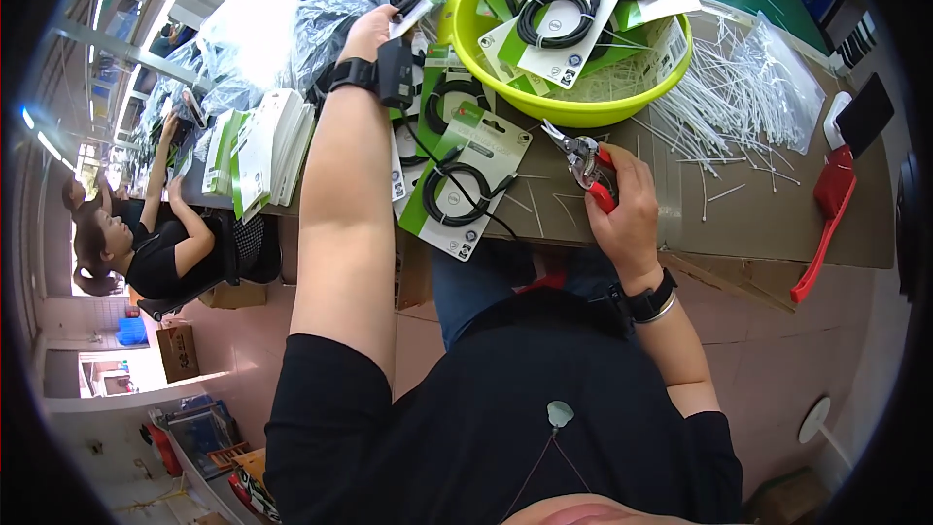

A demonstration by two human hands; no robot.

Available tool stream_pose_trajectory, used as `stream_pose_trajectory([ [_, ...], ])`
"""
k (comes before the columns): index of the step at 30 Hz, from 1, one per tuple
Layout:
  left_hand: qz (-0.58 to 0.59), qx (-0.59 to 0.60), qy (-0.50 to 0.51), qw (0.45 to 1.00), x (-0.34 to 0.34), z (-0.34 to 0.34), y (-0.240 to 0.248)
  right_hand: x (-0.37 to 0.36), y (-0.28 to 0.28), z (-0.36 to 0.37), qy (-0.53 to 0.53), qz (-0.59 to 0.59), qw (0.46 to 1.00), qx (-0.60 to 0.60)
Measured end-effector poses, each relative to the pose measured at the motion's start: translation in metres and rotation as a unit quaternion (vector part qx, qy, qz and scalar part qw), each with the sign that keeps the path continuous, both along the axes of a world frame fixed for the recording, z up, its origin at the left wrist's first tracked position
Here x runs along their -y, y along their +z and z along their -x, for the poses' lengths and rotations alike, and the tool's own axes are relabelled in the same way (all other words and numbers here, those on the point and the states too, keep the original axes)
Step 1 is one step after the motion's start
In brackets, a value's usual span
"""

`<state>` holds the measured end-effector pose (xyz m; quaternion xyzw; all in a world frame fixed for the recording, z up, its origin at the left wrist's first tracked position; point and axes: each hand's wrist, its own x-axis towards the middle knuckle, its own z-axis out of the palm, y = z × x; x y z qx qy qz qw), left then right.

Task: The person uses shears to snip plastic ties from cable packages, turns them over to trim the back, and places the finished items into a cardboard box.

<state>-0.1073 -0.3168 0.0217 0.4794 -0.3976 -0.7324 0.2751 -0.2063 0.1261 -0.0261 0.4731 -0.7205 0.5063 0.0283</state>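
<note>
My right hand [630, 216] is closed around the red handles of a pair of pruning shears [585, 161], their metal blades pointing up and left toward the basin. My left hand [367, 36] reaches far forward, fingers closed at the edge of a green-and-white carded cable [420, 10] that is seen nearly edge-on. Between my arms, a carded coiled black cable [465, 187] lies at the table's front edge, overlapping another carded cable [455, 97]. More carded cables [562, 19] are heaped in a yellow-green basin [583, 113] beyond the shears.
Loose white zip ties [724, 87] spread right of the basin beside a clear plastic bag [785, 87]. A red-handled brush [831, 196] lies at the table's right edge. Left of my arm stand stacked cards [274, 151], with clear plastic wrap [292, 19] behind. A seated person [160, 253] works farther left.
</note>
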Motion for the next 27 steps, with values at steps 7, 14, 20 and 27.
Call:
stream_pose_trajectory([
  [7,-0.156,-0.472,-0.060,0.866,-0.112,-0.072,0.034,-0.003,0.004,-0.001,0.024,0.018,0.999,0.024],
  [14,-0.231,-0.501,-0.079,0.830,-0.258,-0.082,0.022,-0.009,0.025,-0.003,0.094,0.001,0.994,0.055],
  [20,-0.226,-0.488,-0.165,0.827,-0.301,-0.105,-0.002,-0.022,0.075,-0.003,0.082,-0.098,0.981,-0.143],
  [27,-0.346,-0.536,-0.282,0.716,-0.301,-0.108,0.001,-0.027,0.083,-0.003,0.095,-0.141,0.961,-0.217],
])
